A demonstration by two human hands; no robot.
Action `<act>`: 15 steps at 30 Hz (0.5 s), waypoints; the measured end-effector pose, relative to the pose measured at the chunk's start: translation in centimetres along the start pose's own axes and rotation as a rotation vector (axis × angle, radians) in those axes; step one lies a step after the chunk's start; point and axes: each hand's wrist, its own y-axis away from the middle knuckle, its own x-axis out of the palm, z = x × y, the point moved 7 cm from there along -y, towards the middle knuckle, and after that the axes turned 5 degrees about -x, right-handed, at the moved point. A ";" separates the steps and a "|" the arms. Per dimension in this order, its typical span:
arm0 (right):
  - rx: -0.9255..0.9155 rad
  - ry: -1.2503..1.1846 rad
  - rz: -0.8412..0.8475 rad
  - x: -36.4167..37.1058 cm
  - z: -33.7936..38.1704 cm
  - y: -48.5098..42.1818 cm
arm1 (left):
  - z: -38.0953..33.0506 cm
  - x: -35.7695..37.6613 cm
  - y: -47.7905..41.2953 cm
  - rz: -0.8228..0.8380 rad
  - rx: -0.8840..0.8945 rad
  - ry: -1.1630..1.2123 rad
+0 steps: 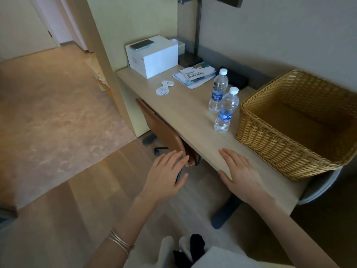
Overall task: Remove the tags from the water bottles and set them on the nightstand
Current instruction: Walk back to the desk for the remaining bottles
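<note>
Two clear water bottles with white caps and blue labels stand upright on the light wooden desk (193, 120): the far bottle (218, 91) and the near bottle (226, 110), close together beside the basket. No tag shows on their necks. Two white paper tags (164, 88) lie flat on the desk, left of the bottles. My left hand (164, 176) hovers open over the floor by the chair back. My right hand (240, 172) is open, palm down, over the desk's front edge. Both hands hold nothing.
A large wicker basket (270, 144) sits on the desk's right end. A white box (154, 56) with a phone (142, 44) on it, leaflets (195, 75) and a lamp base (190, 59) stand at the back. A brown chair (162, 130) is tucked under the desk.
</note>
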 end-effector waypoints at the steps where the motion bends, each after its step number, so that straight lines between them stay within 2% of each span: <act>1: 0.019 0.009 -0.003 0.1 -0.4 -0.7 | 0.4 0.5 -1.2 0.011 0.016 0.016; 7: 0.143 0.025 -0.002 2.2 -2.8 -5.3 | 2.9 3.0 -8.2 -0.003 0.168 0.070; 15: 0.400 -0.005 -0.122 3.1 -5.1 -12.7 | 8.6 5.3 -19.1 0.099 0.396 0.088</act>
